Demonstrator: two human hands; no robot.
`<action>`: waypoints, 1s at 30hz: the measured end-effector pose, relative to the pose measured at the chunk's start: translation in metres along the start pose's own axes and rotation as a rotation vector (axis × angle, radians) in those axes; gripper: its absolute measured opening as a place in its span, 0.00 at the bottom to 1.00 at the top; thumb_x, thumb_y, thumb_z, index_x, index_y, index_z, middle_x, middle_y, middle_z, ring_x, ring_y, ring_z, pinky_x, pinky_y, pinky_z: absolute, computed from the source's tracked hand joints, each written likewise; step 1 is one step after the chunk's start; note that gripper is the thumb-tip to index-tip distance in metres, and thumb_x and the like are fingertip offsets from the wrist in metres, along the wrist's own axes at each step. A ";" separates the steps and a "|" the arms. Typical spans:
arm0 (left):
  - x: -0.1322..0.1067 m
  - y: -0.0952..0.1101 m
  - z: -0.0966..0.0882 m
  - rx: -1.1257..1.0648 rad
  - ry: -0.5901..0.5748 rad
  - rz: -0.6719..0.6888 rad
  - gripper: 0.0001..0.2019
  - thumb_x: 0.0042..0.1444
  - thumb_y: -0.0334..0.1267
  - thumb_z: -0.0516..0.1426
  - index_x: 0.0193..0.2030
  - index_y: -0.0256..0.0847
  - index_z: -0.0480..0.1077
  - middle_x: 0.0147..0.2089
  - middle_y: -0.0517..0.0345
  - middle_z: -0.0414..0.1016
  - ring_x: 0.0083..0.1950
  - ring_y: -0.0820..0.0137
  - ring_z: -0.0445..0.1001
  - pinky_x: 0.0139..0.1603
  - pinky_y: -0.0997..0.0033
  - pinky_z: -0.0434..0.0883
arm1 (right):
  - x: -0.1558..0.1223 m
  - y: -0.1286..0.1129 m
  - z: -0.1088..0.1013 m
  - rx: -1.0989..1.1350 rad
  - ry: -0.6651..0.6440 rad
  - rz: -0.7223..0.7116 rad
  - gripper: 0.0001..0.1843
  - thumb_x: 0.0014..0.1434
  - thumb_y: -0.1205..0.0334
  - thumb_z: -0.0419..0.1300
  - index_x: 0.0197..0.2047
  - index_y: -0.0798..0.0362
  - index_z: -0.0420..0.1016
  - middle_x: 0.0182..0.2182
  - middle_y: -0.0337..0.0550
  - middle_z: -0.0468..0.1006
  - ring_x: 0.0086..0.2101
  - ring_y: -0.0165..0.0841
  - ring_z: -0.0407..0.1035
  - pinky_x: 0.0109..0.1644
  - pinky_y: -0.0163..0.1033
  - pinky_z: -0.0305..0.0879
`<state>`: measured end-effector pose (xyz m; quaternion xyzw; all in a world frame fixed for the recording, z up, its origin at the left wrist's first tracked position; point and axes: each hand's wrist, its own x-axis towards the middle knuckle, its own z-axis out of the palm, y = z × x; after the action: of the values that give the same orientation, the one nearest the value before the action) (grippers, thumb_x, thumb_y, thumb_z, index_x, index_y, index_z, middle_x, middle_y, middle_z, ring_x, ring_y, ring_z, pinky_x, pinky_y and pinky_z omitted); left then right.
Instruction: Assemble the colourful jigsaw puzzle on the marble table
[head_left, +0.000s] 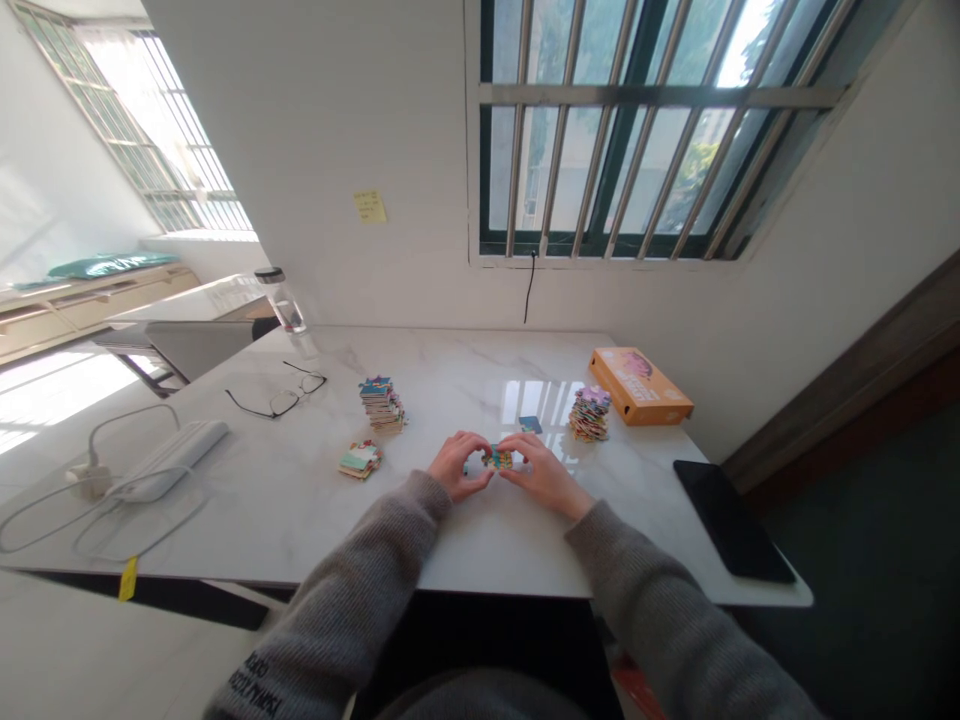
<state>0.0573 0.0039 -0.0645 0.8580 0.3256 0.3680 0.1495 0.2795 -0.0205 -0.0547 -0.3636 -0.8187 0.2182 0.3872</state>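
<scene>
My left hand (459, 464) and my right hand (541, 473) meet at the middle of the white marble table (300, 500). Both pinch small colourful puzzle pieces (498, 459) held between their fingertips, resting on the tabletop. A tall stack of puzzle pieces (382, 403) stands to the left behind my hands. A low pile of pieces (361, 460) lies left of my left hand. Another stack (589, 413) stands behind my right hand, with a single dark blue piece (530, 424) lying beside it.
An orange puzzle box (639, 385) lies at the far right. A black phone (731, 520) rests near the right edge. Glasses (277, 397), a clear bottle (283, 300) and a white power strip (165, 462) with cables sit on the left.
</scene>
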 end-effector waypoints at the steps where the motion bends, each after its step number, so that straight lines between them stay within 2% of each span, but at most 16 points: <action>1: -0.001 -0.001 0.001 -0.004 -0.021 -0.005 0.12 0.52 0.37 0.62 0.44 0.43 0.70 0.44 0.55 0.77 0.47 0.62 0.71 0.53 0.60 0.68 | -0.001 -0.001 -0.002 -0.011 -0.012 0.001 0.15 0.61 0.59 0.63 0.51 0.48 0.73 0.48 0.46 0.75 0.50 0.39 0.68 0.56 0.50 0.65; 9: -0.002 -0.002 0.001 0.031 -0.180 -0.015 0.16 0.52 0.39 0.64 0.48 0.45 0.71 0.50 0.56 0.77 0.54 0.61 0.70 0.58 0.59 0.64 | -0.023 -0.006 -0.020 -0.032 -0.070 0.063 0.05 0.60 0.64 0.62 0.41 0.49 0.73 0.47 0.45 0.73 0.50 0.37 0.68 0.58 0.46 0.64; 13: -0.002 -0.004 -0.002 0.124 -0.161 -0.070 0.13 0.55 0.38 0.61 0.48 0.44 0.72 0.51 0.53 0.75 0.54 0.59 0.69 0.56 0.57 0.65 | -0.043 0.000 -0.033 -0.162 -0.082 0.106 0.05 0.60 0.65 0.61 0.41 0.49 0.72 0.48 0.46 0.74 0.51 0.40 0.67 0.60 0.50 0.59; 17: -0.002 -0.010 -0.006 0.210 -0.142 -0.127 0.10 0.58 0.37 0.58 0.47 0.43 0.72 0.48 0.52 0.75 0.52 0.59 0.69 0.54 0.56 0.65 | -0.062 0.002 -0.046 -0.278 -0.124 0.142 0.07 0.59 0.67 0.61 0.41 0.49 0.71 0.49 0.46 0.74 0.52 0.42 0.66 0.58 0.50 0.58; 23: -0.003 -0.011 -0.009 0.256 -0.164 -0.174 0.09 0.59 0.36 0.57 0.46 0.42 0.73 0.48 0.52 0.75 0.51 0.58 0.69 0.53 0.54 0.66 | -0.073 -0.003 -0.053 -0.352 -0.182 0.144 0.05 0.60 0.66 0.59 0.40 0.49 0.73 0.51 0.46 0.75 0.53 0.42 0.65 0.57 0.51 0.57; 27: -0.003 -0.011 -0.008 0.249 -0.173 -0.175 0.09 0.59 0.36 0.56 0.46 0.42 0.73 0.47 0.51 0.75 0.50 0.58 0.69 0.53 0.54 0.66 | -0.070 0.002 -0.051 -0.333 -0.123 0.166 0.03 0.62 0.62 0.60 0.39 0.48 0.74 0.52 0.46 0.74 0.53 0.42 0.65 0.59 0.52 0.57; 30: -0.003 -0.013 -0.007 0.245 -0.160 -0.172 0.09 0.58 0.36 0.57 0.45 0.42 0.74 0.47 0.51 0.75 0.50 0.58 0.69 0.53 0.54 0.67 | -0.062 0.007 -0.046 -0.311 -0.043 0.156 0.03 0.64 0.62 0.59 0.40 0.49 0.75 0.49 0.46 0.76 0.51 0.41 0.67 0.57 0.50 0.60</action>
<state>0.0449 0.0116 -0.0678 0.8655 0.4272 0.2418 0.1000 0.3458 -0.0597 -0.0609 -0.4768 -0.8199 0.1263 0.2907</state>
